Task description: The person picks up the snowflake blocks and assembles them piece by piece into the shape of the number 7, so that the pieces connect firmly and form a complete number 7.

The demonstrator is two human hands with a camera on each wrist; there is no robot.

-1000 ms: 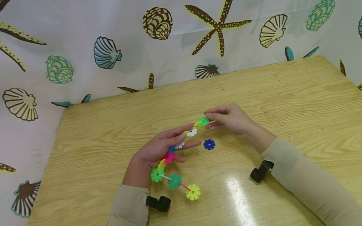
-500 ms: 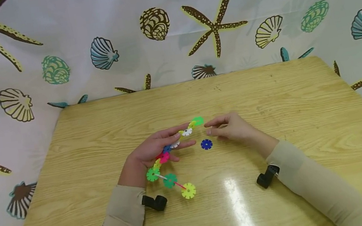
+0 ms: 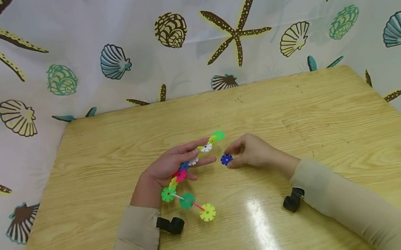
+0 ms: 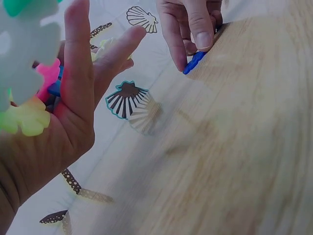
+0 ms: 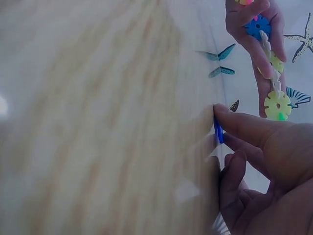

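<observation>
A chain of notched plastic discs (image 3: 187, 200), in green, yellow, pink, blue and white, lies across my left hand (image 3: 164, 166). The left thumb holds it against the fingers, which stretch out to the right. One end is a yellow disc (image 3: 207, 212) hanging toward my body; at the other, a bright green disc (image 3: 219, 135) sticks out beyond the fingertips. Right of the left fingers, my right hand (image 3: 254, 150) pinches a loose dark blue disc (image 3: 226, 159) between thumb and forefinger. In the left wrist view this blue disc (image 4: 194, 62) is tilted, right at the tabletop.
The wooden table (image 3: 292, 111) reaches back to a white curtain (image 3: 136, 5) printed with shells and starfish, which also hangs along both sides. Black wrist cameras sit on the left sleeve (image 3: 135, 238) and the right sleeve (image 3: 344, 198).
My right hand has let go of the chain's green end, moved down toward my body and taken hold of the blue disc. The left hand keeps the chain in nearly the same place.
</observation>
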